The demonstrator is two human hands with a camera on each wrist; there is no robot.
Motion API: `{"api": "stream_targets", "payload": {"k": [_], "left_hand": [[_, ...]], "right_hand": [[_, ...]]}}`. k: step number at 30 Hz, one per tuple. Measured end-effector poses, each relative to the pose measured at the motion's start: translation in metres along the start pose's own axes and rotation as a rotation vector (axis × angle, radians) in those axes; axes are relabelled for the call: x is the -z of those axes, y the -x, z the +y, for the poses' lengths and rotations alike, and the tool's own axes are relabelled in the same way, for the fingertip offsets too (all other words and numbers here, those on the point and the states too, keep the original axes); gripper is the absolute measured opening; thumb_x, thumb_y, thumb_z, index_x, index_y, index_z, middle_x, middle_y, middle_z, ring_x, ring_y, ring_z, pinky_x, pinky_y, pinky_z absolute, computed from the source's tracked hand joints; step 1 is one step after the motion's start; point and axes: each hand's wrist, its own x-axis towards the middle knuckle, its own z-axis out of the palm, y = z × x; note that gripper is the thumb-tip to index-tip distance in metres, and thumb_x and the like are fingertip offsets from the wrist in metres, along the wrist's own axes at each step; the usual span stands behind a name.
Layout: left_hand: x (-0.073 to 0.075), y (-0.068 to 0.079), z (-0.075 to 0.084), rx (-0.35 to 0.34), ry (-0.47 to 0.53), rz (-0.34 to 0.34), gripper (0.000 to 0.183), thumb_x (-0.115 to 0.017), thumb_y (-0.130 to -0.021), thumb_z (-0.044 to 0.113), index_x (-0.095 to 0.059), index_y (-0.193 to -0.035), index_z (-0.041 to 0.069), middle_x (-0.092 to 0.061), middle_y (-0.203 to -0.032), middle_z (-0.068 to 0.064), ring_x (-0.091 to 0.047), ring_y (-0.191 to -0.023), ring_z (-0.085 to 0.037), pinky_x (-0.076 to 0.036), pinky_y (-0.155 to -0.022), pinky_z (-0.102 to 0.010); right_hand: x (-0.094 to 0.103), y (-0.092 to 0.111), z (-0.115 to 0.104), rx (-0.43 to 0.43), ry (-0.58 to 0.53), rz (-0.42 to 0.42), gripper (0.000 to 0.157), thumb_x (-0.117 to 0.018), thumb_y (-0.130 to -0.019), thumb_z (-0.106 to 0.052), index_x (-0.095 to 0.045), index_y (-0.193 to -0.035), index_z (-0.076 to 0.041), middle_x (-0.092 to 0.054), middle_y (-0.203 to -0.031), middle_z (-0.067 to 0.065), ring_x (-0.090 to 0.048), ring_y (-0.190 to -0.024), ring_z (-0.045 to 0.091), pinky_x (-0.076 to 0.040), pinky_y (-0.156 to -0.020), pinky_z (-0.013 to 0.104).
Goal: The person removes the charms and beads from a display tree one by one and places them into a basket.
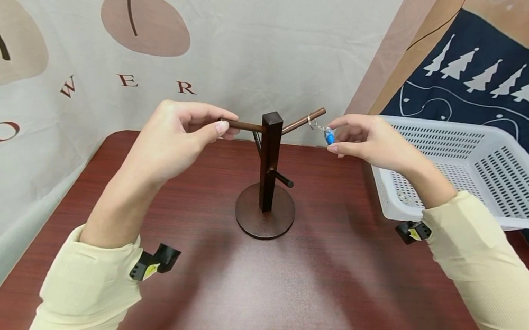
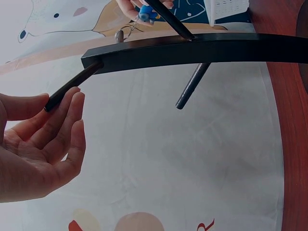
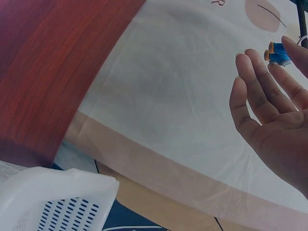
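Observation:
A dark brown wooden stand [image 1: 269, 160] with a round base and several slanting pegs stands on the table. My left hand [image 1: 166, 137] pinches the end of its upper left peg [image 1: 249, 126] between thumb and fingers; the left wrist view shows this hand [image 2: 43, 149] too. In my right hand [image 1: 367, 139] is a keychain with a small blue figure [image 1: 329, 136], pinched between thumb and index finger. Its metal ring [image 1: 310, 120] is around the upper right peg [image 1: 292, 127], with the short chain stretched toward the figure. Orange parts show on the figure [image 3: 276, 54] in the right wrist view.
A white plastic basket [image 1: 385, 206] with slotted walls sits at the table's right side, under and behind my right forearm. Behind the reddish-brown table [image 1: 194, 296] hangs a pale printed cloth [image 1: 266, 43]. A lower peg [image 1: 284, 179] juts forward from the stand's post.

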Motion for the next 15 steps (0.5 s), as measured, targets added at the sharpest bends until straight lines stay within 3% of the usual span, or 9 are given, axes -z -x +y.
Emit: {"api": "stream_targets", "payload": {"k": [15], "left_hand": [[-0.0002, -0.0011, 0.0006, -0.003, 0.002, 0.003, 0.02, -0.054, -0.091, 0.012, -0.069, -0.105, 0.01, -0.069, -0.086, -0.002, -0.062, -0.088, -0.011, -0.041, -0.078, -0.03]], "right_hand": [[0.0096, 0.006, 0.0002, -0.049, 0.006, 0.037, 0.035, -0.068, -0.082, -0.01, -0.058, -0.116, -0.004, -0.065, -0.078, 0.006, -0.06, -0.068, 0.013, -0.046, -0.062, 0.022]]}}
